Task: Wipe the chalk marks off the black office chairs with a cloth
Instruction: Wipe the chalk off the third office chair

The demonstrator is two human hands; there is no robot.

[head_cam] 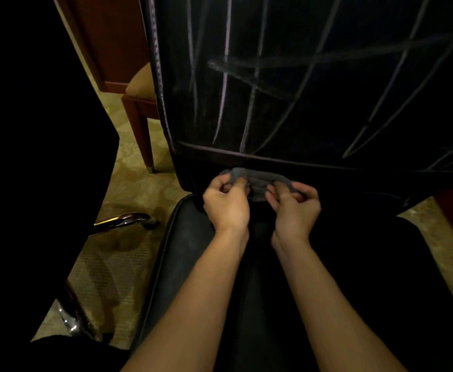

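both hands hold a grey cloth at the foot of a chalk-marked black chair back.

the left hand (226, 204) and the right hand (293, 204) have their fingers curled round the ends of the bunched cloth (257, 181), pinching it between them just above the rear of the seat (190, 237), close under the backrest (314, 76). pale chalk lines (226, 60) cross the backrest in long strokes, upright and slanted, with a smeared band across the middle. to the left, a wooden chair (139, 111) with a tan cushion stands on patterned carpet (128, 181), and a shiny metal chair leg (123, 220) lies near the seat's edge.
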